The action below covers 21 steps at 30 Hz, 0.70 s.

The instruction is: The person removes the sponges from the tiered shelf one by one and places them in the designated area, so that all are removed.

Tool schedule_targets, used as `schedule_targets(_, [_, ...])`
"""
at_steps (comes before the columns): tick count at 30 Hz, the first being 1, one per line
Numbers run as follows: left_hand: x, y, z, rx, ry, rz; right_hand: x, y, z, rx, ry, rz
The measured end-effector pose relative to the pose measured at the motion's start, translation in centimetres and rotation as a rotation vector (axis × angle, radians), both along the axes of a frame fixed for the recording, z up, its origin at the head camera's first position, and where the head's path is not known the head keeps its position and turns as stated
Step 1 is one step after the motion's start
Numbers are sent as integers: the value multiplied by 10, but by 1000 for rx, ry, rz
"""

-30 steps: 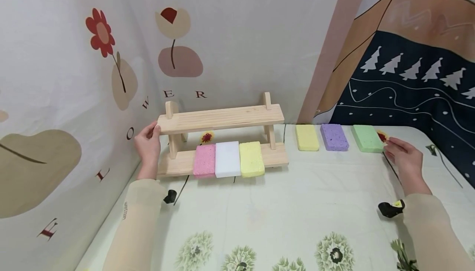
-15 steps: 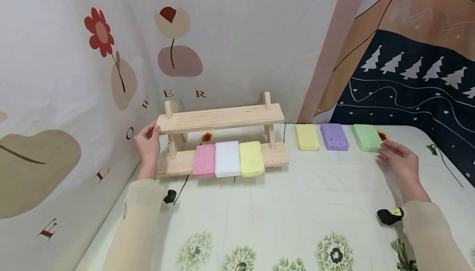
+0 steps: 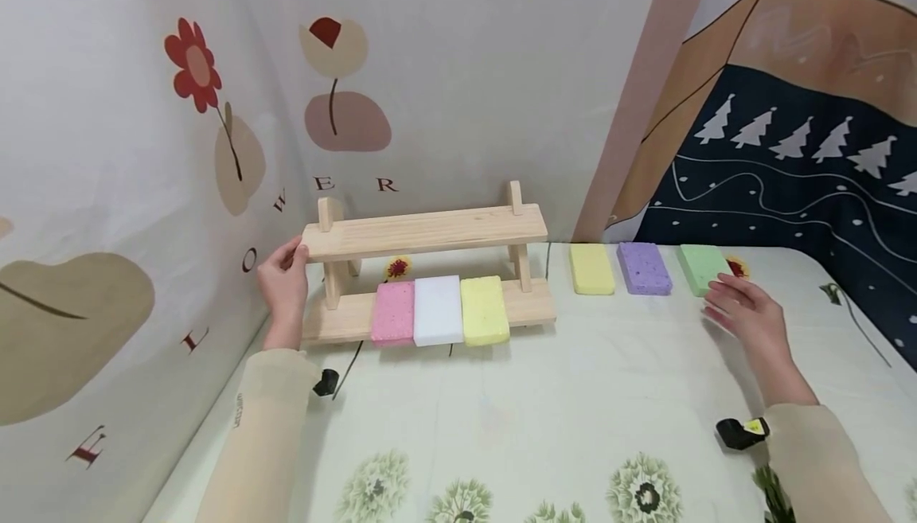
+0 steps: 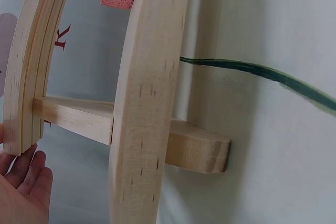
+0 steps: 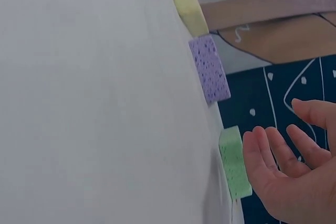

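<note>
Shelf (image 3: 430,229), long axis sideways, left grip (image 3: 284,282) pinching its end, right grip (image 3: 752,318) wide

Head view: one, from above and before the rack (image 3: 430,228), facing forward and down; widest and farthest, spanning table (image 3: 544,396), left hand (image 3: 285,288) and right hand (image 3: 748,312). Left wrist view: one, close at the rack's left end, turned so its length runs up the frame; shares that end, left hand and pink sponge (image 3: 393,312) with head. Right wrist view: one, near, sideways, facing across the table; shares right hand, green sponge (image 3: 700,267) and purple sponge (image 3: 645,268) with head.
</note>
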<state>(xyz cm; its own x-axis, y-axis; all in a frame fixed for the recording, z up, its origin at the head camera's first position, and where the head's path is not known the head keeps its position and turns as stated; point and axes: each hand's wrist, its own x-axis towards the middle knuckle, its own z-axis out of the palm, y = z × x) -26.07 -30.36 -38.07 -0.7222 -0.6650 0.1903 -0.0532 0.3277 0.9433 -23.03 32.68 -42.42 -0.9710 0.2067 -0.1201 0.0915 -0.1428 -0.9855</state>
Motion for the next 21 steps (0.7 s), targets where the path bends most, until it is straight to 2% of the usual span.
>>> schedule_targets(4, [0, 0, 0, -16, 14, 1, 0, -9, 2, -38, 50, 56])
schedule_targets(11, [0, -1, -1, -7, 1, 7, -1, -35, 5, 6, 76, 144])
schedule_targets(15, [1, -1, 0, 7, -3, 6, -2, -54, 8, 77, 87, 201])
schedule_targets(21, [0, 0, 2, 6, 3, 5, -4, -84, 11, 224, 52, 266])
